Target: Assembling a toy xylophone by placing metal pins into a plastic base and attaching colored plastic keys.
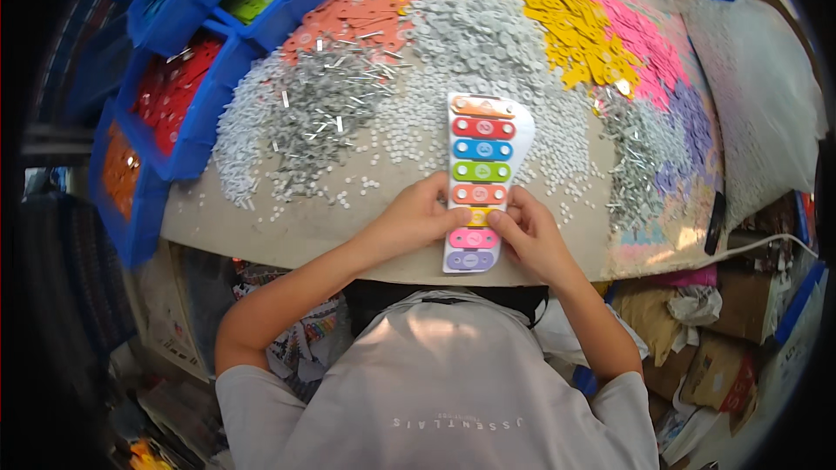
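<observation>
A toy xylophone (484, 171) with a white base and a column of coloured bars is upright in the picture near the table's front edge. My left hand (427, 213) grips its left edge, the thumb on the yellow bar (478, 217). From the right side my right hand (529, 228) closes on it, its thumb at the other end of that bar. White round caps show at the ends of the upper bars, orange down to coral. Small dark holes show in the pink bar (472, 238) and the purple bar (471, 260). Fingers under the base are hidden.
Small white caps (405, 135), metal pins (322, 113) and grey-white washers (475, 30) lie heaped beyond the xylophone. Coral, yellow (579, 22), pink and purple bars are piled further out. Blue bins (178, 157) stand left; a translucent bag (753, 104) bulges at right.
</observation>
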